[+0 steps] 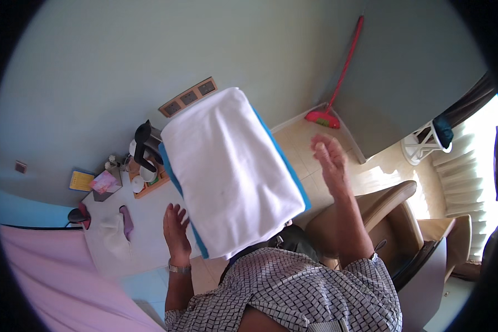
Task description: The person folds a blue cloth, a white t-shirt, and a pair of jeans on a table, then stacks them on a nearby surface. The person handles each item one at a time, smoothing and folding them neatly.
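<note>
A folded white cloth [232, 174], perhaps a towel or blanket, lies before me on a flat blue thing [281, 157] whose edges show at both sides. My left hand [176, 232], with a metal watch band at the wrist, is raised near the left edge of the stack, fingers apart and holding nothing. On the other side, my right hand [331, 159] hangs in the air beyond the stack's right edge, its fingers partly curled with nothing seen in them. What bears the stack is hidden beneath it.
Left of the stack, a white table [149, 224] holds a wooden tray [153, 187] with cups, an electric kettle [147, 139], and a tissue box [107, 182]. A red broom [343, 74] leans in the corner. Brown armchairs [382, 216] stand at right; pink fabric [66, 274] hangs lower left.
</note>
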Available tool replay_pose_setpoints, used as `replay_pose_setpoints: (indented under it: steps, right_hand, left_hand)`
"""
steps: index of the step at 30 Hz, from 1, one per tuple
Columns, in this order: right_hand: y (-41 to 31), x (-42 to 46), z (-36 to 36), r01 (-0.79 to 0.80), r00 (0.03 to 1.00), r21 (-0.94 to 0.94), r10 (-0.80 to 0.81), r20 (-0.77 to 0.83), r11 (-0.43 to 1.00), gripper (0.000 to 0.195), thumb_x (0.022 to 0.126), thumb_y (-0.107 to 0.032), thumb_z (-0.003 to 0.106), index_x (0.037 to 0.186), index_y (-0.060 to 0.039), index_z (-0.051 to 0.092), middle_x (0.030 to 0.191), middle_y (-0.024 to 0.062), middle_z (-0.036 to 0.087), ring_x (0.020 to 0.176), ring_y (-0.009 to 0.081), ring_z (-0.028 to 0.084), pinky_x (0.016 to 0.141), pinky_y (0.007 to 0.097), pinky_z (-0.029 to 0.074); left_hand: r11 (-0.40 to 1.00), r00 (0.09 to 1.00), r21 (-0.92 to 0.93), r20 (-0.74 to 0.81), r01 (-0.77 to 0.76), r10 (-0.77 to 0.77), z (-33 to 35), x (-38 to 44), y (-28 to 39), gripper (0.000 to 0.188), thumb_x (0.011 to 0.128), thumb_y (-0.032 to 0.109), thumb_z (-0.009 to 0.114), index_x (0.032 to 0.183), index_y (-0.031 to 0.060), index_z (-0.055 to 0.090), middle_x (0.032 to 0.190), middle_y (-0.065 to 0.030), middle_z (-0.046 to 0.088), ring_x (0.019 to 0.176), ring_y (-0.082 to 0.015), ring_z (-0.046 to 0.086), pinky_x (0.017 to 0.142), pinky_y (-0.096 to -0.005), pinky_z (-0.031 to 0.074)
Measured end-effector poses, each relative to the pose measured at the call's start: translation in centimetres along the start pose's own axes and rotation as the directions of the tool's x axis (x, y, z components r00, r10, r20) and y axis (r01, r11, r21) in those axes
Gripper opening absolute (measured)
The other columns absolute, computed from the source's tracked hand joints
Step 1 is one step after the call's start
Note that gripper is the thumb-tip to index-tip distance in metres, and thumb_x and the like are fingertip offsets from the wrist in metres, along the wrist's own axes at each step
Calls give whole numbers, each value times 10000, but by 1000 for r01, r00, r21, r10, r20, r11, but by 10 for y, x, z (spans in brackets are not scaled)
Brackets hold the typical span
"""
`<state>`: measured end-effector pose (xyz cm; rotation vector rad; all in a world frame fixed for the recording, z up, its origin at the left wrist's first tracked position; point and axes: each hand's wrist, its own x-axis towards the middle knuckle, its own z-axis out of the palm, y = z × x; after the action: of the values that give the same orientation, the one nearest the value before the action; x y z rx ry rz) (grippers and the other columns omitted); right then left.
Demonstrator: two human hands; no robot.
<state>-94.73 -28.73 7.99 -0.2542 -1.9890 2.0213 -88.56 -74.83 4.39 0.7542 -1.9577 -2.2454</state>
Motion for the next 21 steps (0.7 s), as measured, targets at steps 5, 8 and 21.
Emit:
replay_pose_setpoints:
  steps: [5,8,21]
  right_hand:
    - [-123,-63,44,389,911,-389,-412,25,835,299,940,-57,809,1224,-3,734,1087,96,773,990,179,728,918,346,588]
    - [-152,-114,74,450,880,-563,-452,146,693,306,871,-30,845,1165,-32,758,1120,152,772,977,274,757,858,392,610]
    - [-123,-177,83,362,913,-802,-353,203,476,472,849,-27,778,1307,-133,737,1523,204,561,1408,451,523,1144,541,498]
  left_hand:
    - [791,766,94,339,-605,546,36,22,73,524,1182,327,497,1607,22,493,1619,-176,540,1470,-288,541,1217,-445,441]
    - [542,457,2,539,-841,707,63,32,130,441,1160,239,553,1536,8,574,1571,-180,589,1459,-290,560,1211,-434,454]
    - [86,-239,-291,894,-953,378,76,-25,152,798,824,507,921,1464,120,642,1621,-211,512,1534,-439,455,1268,-622,343]
